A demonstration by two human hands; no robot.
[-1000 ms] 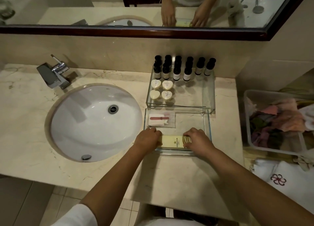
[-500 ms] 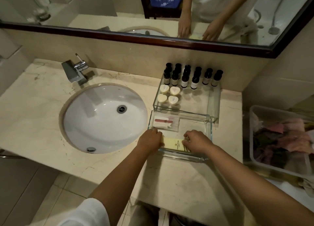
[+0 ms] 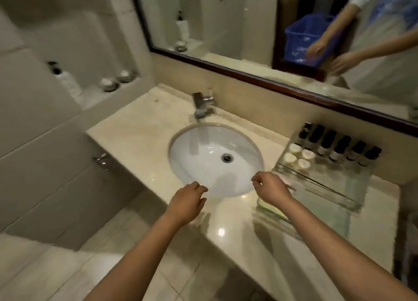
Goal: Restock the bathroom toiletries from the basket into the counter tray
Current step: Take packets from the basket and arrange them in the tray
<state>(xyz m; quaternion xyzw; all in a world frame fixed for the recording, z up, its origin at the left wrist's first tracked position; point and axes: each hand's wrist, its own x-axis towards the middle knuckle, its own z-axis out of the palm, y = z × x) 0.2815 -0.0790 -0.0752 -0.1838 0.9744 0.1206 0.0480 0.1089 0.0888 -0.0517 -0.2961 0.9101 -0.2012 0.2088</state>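
Marble counter [image 3: 144, 128] around white sink [image 3: 203, 165]

Both hands are now off the pale packet [image 3: 268, 207], which lies unheld in the glass tray [image 3: 321, 219] right of the sink [image 3: 214, 160]. The left hand [image 3: 185, 201] hovers at the sink's front rim and the right hand [image 3: 271, 189] at its right rim, both empty, fingers loosely curled.
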